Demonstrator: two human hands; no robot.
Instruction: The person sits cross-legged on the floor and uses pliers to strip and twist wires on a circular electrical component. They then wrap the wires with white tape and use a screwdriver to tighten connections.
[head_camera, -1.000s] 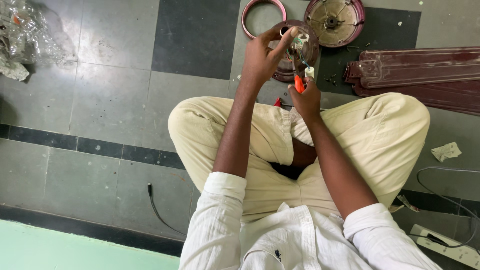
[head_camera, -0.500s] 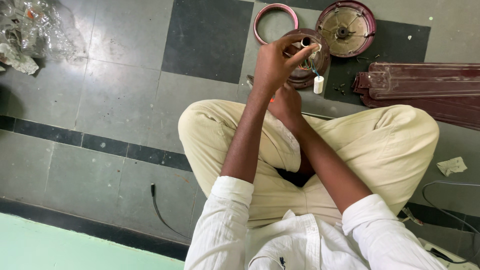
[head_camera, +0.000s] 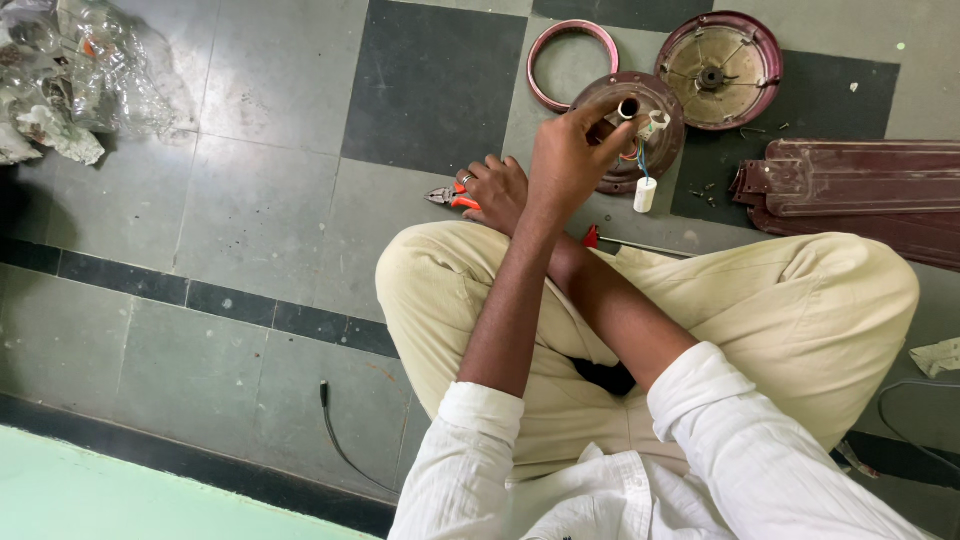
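Your left hand (head_camera: 565, 160) pinches the maroon round metal fan motor's (head_camera: 628, 130) shaft; your right hand (head_camera: 495, 190), at nine o'clock, covers orange-handled steel pliers (head_camera: 447, 197), its grip hard to make out.

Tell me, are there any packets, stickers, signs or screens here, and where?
Clear plastic wrapping: crumpled heap on the floor, top left; see-through with white and small red bits.
Crumpled pale paper scrap: floor at the right edge.
No stickers, signs or screens show.
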